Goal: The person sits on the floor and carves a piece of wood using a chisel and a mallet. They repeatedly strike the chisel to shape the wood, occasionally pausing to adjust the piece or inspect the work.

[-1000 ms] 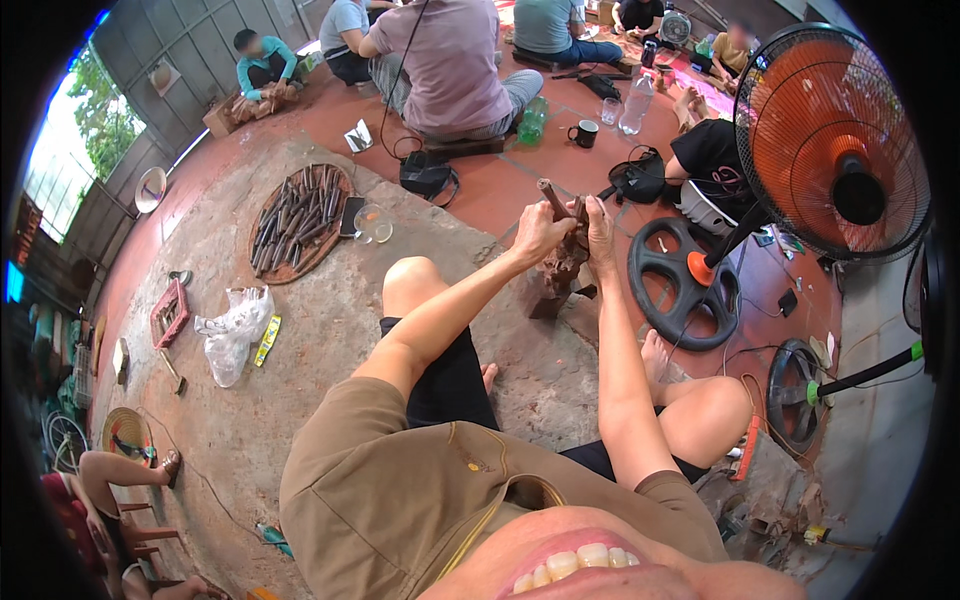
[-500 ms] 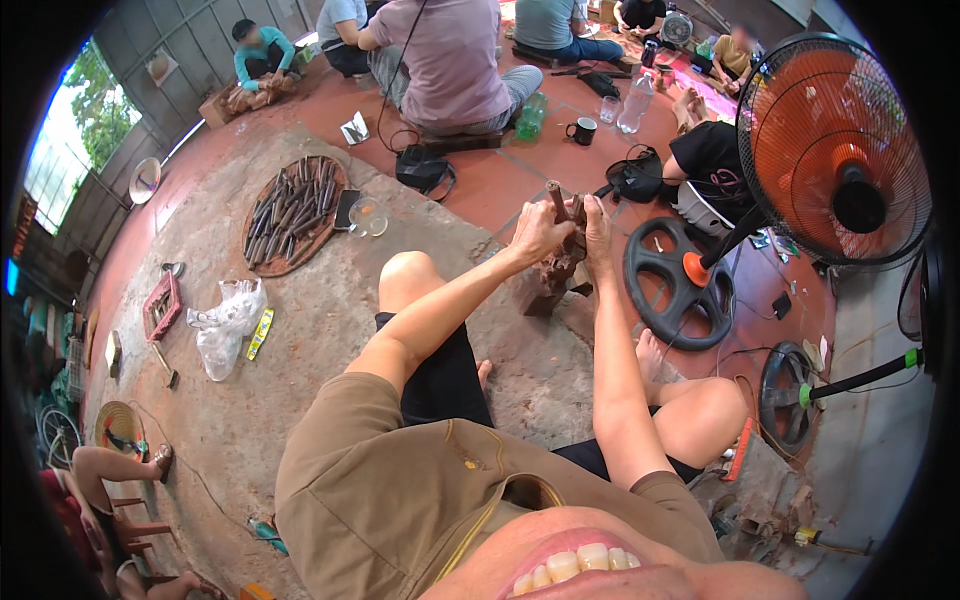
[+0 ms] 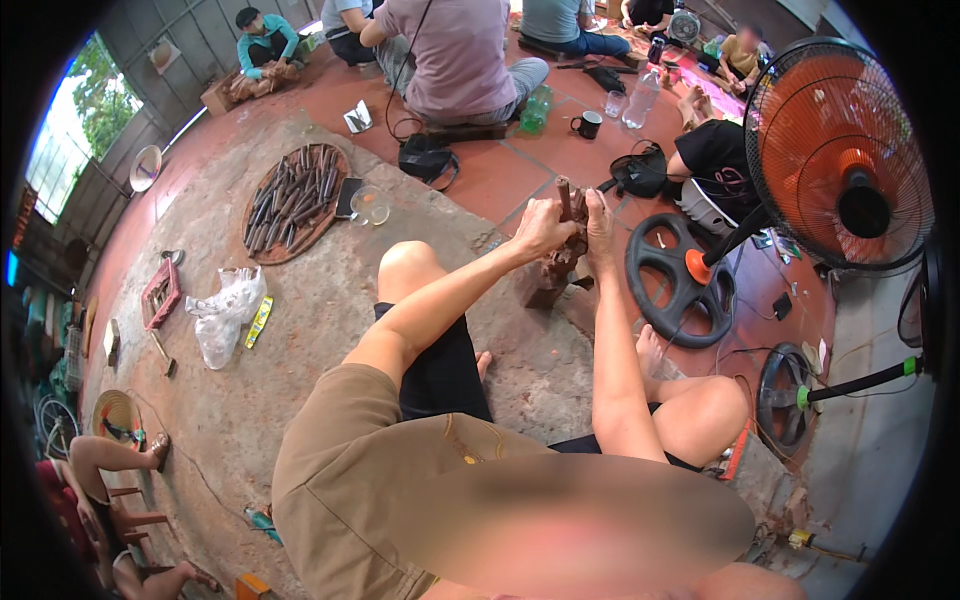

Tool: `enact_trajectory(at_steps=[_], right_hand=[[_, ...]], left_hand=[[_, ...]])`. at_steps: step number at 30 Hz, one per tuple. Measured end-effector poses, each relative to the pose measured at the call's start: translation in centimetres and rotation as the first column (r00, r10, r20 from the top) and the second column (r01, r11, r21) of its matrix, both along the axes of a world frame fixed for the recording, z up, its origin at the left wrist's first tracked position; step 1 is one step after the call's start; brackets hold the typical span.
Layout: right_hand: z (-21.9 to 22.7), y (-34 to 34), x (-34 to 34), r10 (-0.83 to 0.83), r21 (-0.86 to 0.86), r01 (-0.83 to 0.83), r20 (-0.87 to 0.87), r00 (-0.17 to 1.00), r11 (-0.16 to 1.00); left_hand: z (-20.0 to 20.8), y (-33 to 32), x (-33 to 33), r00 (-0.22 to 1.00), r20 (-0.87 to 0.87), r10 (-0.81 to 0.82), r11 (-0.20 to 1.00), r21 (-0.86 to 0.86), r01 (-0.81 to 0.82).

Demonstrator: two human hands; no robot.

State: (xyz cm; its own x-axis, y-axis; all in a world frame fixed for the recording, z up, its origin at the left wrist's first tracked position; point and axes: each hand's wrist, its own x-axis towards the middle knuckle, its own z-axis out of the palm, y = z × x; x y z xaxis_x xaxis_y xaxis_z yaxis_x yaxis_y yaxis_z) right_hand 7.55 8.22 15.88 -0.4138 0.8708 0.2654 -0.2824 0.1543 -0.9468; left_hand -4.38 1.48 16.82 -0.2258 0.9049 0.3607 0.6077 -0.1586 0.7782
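A reddish-brown wood carving (image 3: 566, 262) with a blocky base (image 3: 540, 290) stands on the floor in front of me, between my knees. My left hand (image 3: 540, 232) is closed at its upper left side, around a slim brown carving tool whose handle end (image 3: 564, 187) pokes up past the fingers. The tool's tip is hidden. On the right side of the carving, my right hand (image 3: 599, 232) is closed against it, thumb up, with the other fingers mostly out of sight behind the wood.
Left of me lie a round tray (image 3: 258, 250) of dark chisels, a plastic bag (image 3: 220, 315), a pink basket (image 3: 162, 292) and a hammer (image 3: 163, 355). A fan (image 3: 840, 155) with a black base (image 3: 678, 282) stands close on my right. Several people sit beyond, near a mug (image 3: 587, 124) and bottles.
Both hands keep their hold on the tool and carving, with only a slight shift. The view has moved a little. At the far left, the person in teal has lowered an arm over their work.
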Motion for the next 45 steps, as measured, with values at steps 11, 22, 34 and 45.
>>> enact_trajectory(at_steps=[11,22,34,45], right_hand=[[-1.1,0.7,-0.2,0.022,0.005,-0.022,-0.019,1.000,1.000],[0.0,0.0,-0.5,0.011,0.058,-0.008,-0.056,0.998,0.998],[-0.9,0.6,-0.4,-0.009,-0.017,0.008,-0.029,1.000,1.000],[0.0,0.1,0.4,0.020,-0.029,-0.020,0.004,1.000,0.999]], left_hand=[[-0.5,0.0,0.1,0.979,-0.199,0.040,0.991,0.134,-0.013],[-0.9,0.4,-0.1,0.987,-0.102,0.124,0.966,0.238,-0.097],[-0.7,-1.0,1.3,0.976,-0.217,0.014,0.980,0.197,0.030],[0.7,-0.5,0.4,0.990,-0.092,0.109,0.974,0.207,-0.088]])
